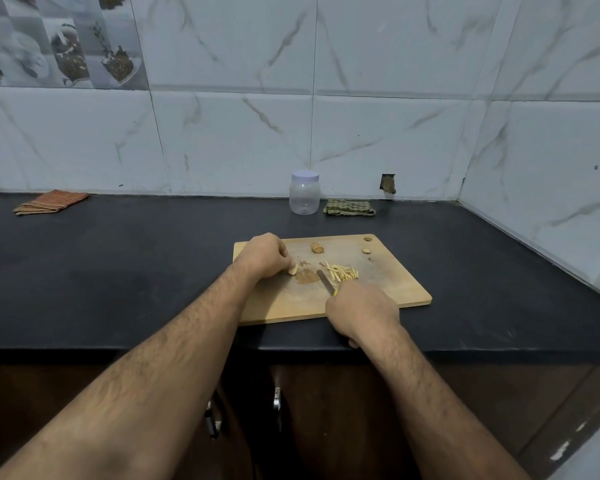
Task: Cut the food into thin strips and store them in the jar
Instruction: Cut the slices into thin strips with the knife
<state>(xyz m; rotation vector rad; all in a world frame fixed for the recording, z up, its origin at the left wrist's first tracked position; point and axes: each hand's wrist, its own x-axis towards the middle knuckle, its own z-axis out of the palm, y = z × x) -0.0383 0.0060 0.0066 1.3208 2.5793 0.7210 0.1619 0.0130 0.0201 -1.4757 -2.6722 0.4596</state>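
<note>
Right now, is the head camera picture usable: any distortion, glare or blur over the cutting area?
Head view: wide-angle bending curves the counter edge and wall tiles; light is dim, flat and bluish, no glare; the cutting board, strips and knife are sharp enough, though small; the jar is clear.

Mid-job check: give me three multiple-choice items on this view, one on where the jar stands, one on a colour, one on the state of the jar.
1. Where is the jar?
A. on the cutting board
B. on the counter by the back wall, beyond the cutting board
C. in the left hand

2. What colour is the jar's lid?
A. red
B. black
C. pale lilac-white

3. What is the jar's state?
A. lid on, nothing visible inside
B. open, half full
C. tipped over

Key: 1 B, it stands upright beside the green checked cloth; 2 C, the lid is pale; 3 A, the lid sits on top while the cut strips lie on the board.
</note>
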